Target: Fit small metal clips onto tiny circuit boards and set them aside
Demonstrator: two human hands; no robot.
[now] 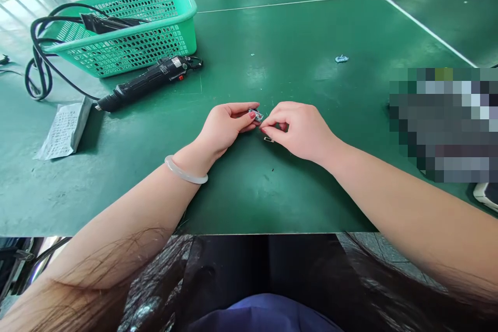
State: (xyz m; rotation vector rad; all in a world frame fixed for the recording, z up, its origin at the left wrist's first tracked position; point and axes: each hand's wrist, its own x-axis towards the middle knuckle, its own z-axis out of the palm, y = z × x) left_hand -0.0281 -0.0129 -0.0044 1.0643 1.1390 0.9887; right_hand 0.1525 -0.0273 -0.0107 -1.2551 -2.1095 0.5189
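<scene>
Near the middle of the green table [249, 187], my left hand [222, 127] pinches a small silvery part [257, 114] between thumb and fingers. My right hand [298, 129] is closed in a pinch close to the part's right side; what its fingertips hold, if anything, is too small to make out. Just below the right fingertips lies a small rectangular metal piece [268, 139]. A pale bangle [185, 171] circles my left wrist.
At the left stand a green basket [124, 36] with a cabled tool inside, a black electric screwdriver [143, 83] and a paper-covered block [64, 129]. A small bluish piece [342, 59] lies upper right. A blurred dark object [447, 124] is at the right.
</scene>
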